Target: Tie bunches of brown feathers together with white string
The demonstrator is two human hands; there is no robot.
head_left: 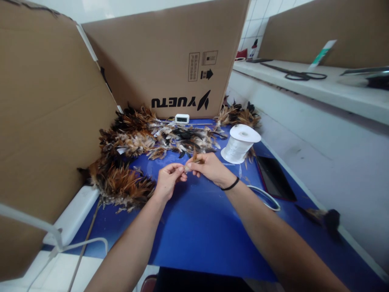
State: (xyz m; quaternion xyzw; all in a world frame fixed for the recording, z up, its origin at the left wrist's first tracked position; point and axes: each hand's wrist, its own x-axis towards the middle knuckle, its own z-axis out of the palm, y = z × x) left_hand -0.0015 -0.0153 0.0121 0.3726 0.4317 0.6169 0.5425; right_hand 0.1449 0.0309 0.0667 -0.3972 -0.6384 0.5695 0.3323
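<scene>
My left hand (170,178) and my right hand (209,167) meet over the blue table (200,219), both closed in a pinch. Between their fingertips is a small brown feather piece (195,157), its tip pointing up out of my right hand. The pale lower end reaches my left fingertips. A black band circles my right wrist. Brown and black feathers (121,182) are heaped to the left, and loose feathers (188,138) lie beyond the hands. A white spool of ribbon (238,146) stands to the right.
Cardboard panels (130,61) rise behind and at the left. A small white clock (182,118) is at the back. At the right are a dark tablet (276,178), a white ring (269,198) and dark feathers (330,219). Black scissors (299,74) rest on the ledge.
</scene>
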